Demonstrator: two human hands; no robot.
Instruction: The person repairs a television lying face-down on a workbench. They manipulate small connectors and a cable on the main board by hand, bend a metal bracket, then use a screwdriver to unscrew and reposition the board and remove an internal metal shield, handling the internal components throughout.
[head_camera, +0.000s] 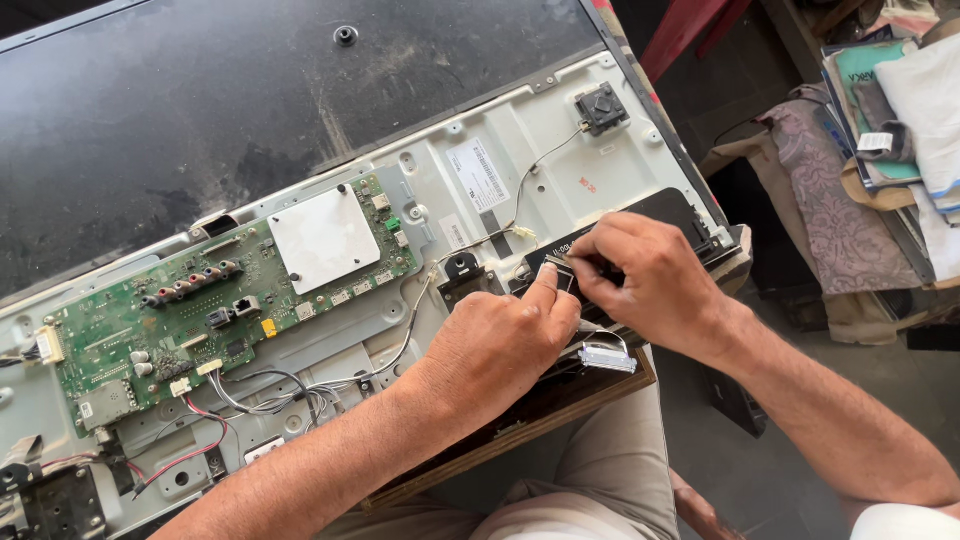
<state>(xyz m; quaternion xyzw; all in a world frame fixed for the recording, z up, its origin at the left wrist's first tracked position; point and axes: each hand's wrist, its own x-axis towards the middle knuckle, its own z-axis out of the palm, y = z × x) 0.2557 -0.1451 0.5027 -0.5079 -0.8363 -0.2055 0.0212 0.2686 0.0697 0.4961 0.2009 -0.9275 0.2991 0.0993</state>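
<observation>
An opened flat television lies face down, its white metal back plate (540, 130) bare. My left hand (500, 340) rests on the plate's near edge, thumb pressed against a small flat connector (560, 270). My right hand (650, 275) pinches the same connector from the right, over a black speaker box (665, 208). A silver ribbon cable end (606, 358) sticks out just below my hands. A green circuit board (200, 300) with a white shield (322, 238) sits to the left.
Red, black and white wires (250, 395) run along the plate's near edge. A small black button module (602, 106) sits at the far right corner. The dark back cover (200, 90) lies beyond. Cloth and stacked papers (890, 110) are at the right.
</observation>
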